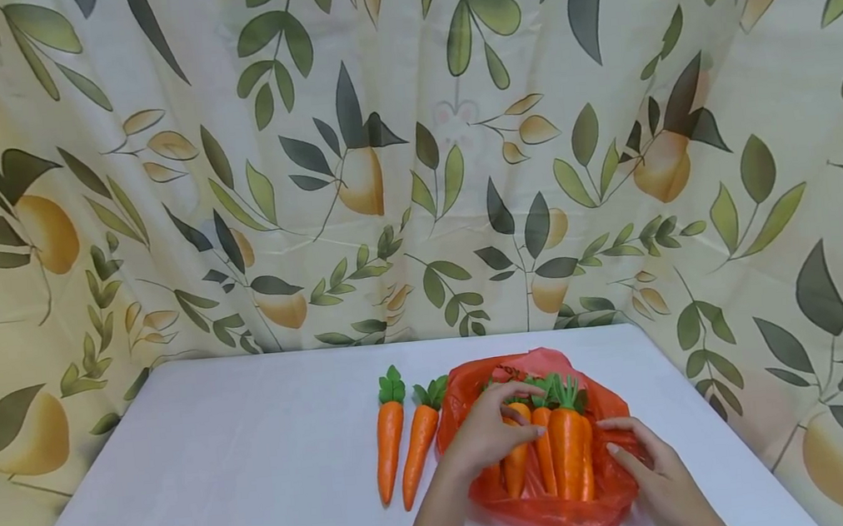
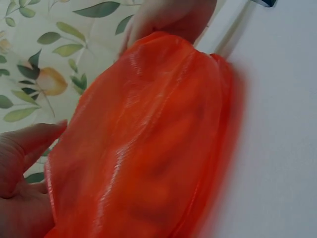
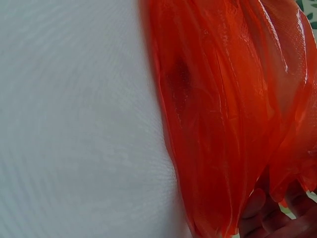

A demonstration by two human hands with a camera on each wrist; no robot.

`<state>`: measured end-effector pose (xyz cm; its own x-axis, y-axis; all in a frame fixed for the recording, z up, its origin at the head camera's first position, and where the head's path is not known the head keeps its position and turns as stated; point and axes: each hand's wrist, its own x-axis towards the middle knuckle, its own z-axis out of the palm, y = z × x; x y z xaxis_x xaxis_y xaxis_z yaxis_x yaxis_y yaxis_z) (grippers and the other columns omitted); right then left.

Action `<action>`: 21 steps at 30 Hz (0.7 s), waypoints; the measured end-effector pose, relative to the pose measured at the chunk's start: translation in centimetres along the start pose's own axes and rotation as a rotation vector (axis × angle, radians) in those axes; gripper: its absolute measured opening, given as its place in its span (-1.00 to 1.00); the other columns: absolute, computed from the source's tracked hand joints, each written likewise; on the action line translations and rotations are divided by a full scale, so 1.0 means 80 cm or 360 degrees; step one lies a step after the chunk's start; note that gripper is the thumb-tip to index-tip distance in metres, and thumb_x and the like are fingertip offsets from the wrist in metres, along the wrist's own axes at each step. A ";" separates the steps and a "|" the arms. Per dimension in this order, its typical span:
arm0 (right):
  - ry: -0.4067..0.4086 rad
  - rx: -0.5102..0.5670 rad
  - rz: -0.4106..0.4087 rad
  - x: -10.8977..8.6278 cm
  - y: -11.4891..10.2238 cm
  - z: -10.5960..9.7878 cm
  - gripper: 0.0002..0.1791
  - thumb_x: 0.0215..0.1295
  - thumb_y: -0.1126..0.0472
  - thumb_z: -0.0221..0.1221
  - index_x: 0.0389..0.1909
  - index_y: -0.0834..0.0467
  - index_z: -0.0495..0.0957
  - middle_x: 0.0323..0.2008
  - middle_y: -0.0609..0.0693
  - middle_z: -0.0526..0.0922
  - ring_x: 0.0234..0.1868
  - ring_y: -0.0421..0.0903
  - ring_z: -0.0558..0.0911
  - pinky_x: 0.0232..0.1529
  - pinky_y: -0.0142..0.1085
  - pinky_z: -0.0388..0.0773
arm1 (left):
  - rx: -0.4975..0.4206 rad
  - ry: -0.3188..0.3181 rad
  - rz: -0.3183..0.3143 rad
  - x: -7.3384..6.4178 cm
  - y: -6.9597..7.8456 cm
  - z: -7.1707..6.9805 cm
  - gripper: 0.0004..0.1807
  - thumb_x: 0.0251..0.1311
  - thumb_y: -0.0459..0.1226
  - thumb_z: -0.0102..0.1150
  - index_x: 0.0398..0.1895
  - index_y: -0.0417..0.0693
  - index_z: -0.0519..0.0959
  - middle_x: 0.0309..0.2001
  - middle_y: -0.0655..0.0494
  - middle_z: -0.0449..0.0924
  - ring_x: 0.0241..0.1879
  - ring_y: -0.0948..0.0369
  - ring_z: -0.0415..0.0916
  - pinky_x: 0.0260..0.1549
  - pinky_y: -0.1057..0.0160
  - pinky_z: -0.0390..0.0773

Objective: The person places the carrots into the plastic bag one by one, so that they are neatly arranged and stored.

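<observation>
A red plastic bag [image 1: 557,523] lies with its mouth spread, and several orange carrots [image 1: 569,450] with green tops show inside. My left hand [image 1: 492,428] reaches over the bag's left side, thumb and index finger apart around the top of one carrot. At the bag's right rim, my right hand [image 1: 658,468] grips the thin plastic between thumb and fingers. In the right wrist view its fingers [image 3: 270,215] show at the lower right beside the bag. The bag's wall hides the carrots in both wrist views.
Two carrots lie side by side on the white table, left of the bag: one farther left [image 1: 389,441] and one nearer the bag [image 1: 422,442]. Behind the table [image 1: 243,462] hangs a leaf-and-fruit patterned curtain [image 1: 417,213], which also runs along both sides.
</observation>
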<state>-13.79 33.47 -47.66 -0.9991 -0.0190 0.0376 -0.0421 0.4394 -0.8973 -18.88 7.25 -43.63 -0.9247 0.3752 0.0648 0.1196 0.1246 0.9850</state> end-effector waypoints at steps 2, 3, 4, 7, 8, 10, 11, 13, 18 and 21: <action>-0.0014 0.0018 0.0013 0.001 -0.001 0.002 -0.59 0.62 0.14 0.08 0.35 0.23 0.41 0.36 0.24 0.42 0.08 -0.45 0.48 0.00 -0.42 0.58 | 0.0009 0.0011 0.0023 -0.001 0.000 -0.007 -0.56 0.16 -0.41 0.50 0.05 0.24 0.72 0.04 0.34 0.50 -0.21 0.22 0.51 -0.38 0.29 0.60; -0.0021 0.0031 0.0019 0.001 -0.001 0.003 -0.59 0.62 0.14 0.08 0.35 0.22 0.41 0.36 0.23 0.41 0.08 -0.44 0.49 0.00 -0.40 0.59 | 0.0011 0.0016 0.0034 -0.001 0.000 -0.011 -0.56 0.16 -0.40 0.50 0.04 0.25 0.72 0.03 0.35 0.50 -0.21 0.22 0.52 -0.37 0.29 0.61; -0.0029 0.0046 0.0029 0.001 -0.002 0.004 -0.59 0.62 0.14 0.08 0.35 0.22 0.41 0.37 0.23 0.41 0.08 -0.44 0.49 0.01 -0.38 0.60 | 0.0013 0.0019 0.0048 -0.001 0.000 -0.014 -0.57 0.16 -0.40 0.50 0.03 0.26 0.72 0.04 0.35 0.50 -0.21 0.23 0.52 -0.37 0.29 0.61; -0.0052 0.0059 0.0001 0.001 -0.004 0.003 -0.59 0.62 0.13 0.08 0.35 0.21 0.40 0.37 0.24 0.40 0.08 -0.46 0.48 0.01 -0.40 0.59 | 0.0016 0.0047 0.0067 -0.003 0.001 -0.022 -0.58 0.18 -0.39 0.49 0.03 0.28 0.72 0.05 0.34 0.49 -0.22 0.25 0.53 -0.40 0.29 0.58; -0.0055 0.0055 -0.0003 0.000 -0.004 0.003 -0.58 0.62 0.12 0.08 0.35 0.21 0.41 0.37 0.24 0.40 0.07 -0.46 0.49 0.00 -0.41 0.58 | 0.0004 0.0055 0.0072 -0.003 0.002 -0.024 -0.58 0.19 -0.40 0.48 0.02 0.28 0.71 0.05 0.33 0.49 -0.22 0.25 0.53 -0.39 0.29 0.57; -0.0060 0.0054 -0.0022 0.000 -0.004 0.001 -0.58 0.61 0.12 0.09 0.35 0.21 0.40 0.36 0.26 0.41 0.07 -0.45 0.50 -0.01 -0.41 0.59 | -0.0017 0.0077 0.0076 -0.005 0.003 -0.028 -0.59 0.20 -0.39 0.47 0.02 0.28 0.71 0.05 0.31 0.49 -0.21 0.25 0.53 -0.41 0.29 0.55; -0.0059 0.0049 -0.0037 -0.001 -0.003 0.000 -0.58 0.61 0.12 0.09 0.34 0.21 0.40 0.35 0.27 0.41 0.06 -0.45 0.51 -0.02 -0.41 0.59 | -0.0029 0.0088 0.0072 -0.005 0.004 -0.029 -0.60 0.21 -0.39 0.46 0.01 0.29 0.71 0.06 0.29 0.48 -0.20 0.25 0.53 -0.41 0.28 0.55; -0.0057 0.0070 -0.0029 -0.001 -0.003 0.000 -0.58 0.61 0.13 0.09 0.34 0.22 0.40 0.35 0.29 0.41 0.04 -0.43 0.54 -0.04 -0.36 0.63 | -0.0052 0.0113 0.0080 -0.007 0.006 -0.033 -0.61 0.21 -0.40 0.46 0.01 0.27 0.71 0.06 0.25 0.49 -0.20 0.24 0.54 -0.39 0.28 0.56; -0.0066 0.0117 -0.0049 -0.001 -0.003 0.001 -0.58 0.61 0.15 0.09 0.34 0.25 0.39 0.33 0.33 0.41 0.03 -0.38 0.57 -0.05 -0.30 0.66 | -0.0057 0.0176 0.0089 -0.011 0.007 -0.047 -0.63 0.21 -0.40 0.44 -0.01 0.23 0.71 0.08 0.17 0.51 -0.19 0.22 0.57 -0.33 0.25 0.63; -0.0066 0.0096 -0.0042 -0.001 -0.002 0.000 -0.58 0.61 0.15 0.09 0.34 0.24 0.39 0.33 0.32 0.41 0.02 -0.41 0.56 -0.05 -0.33 0.65 | -0.0041 0.0203 0.0095 -0.013 0.005 -0.055 -0.65 0.23 -0.39 0.42 -0.01 0.24 0.72 0.09 0.11 0.49 -0.17 0.20 0.58 -0.31 0.24 0.64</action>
<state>-13.73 33.40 -47.52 -0.9967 -0.0673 0.0445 -0.0671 0.3836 -0.9211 -19.48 2.90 -42.56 -0.9547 0.2615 0.1417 0.1681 0.0814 0.9824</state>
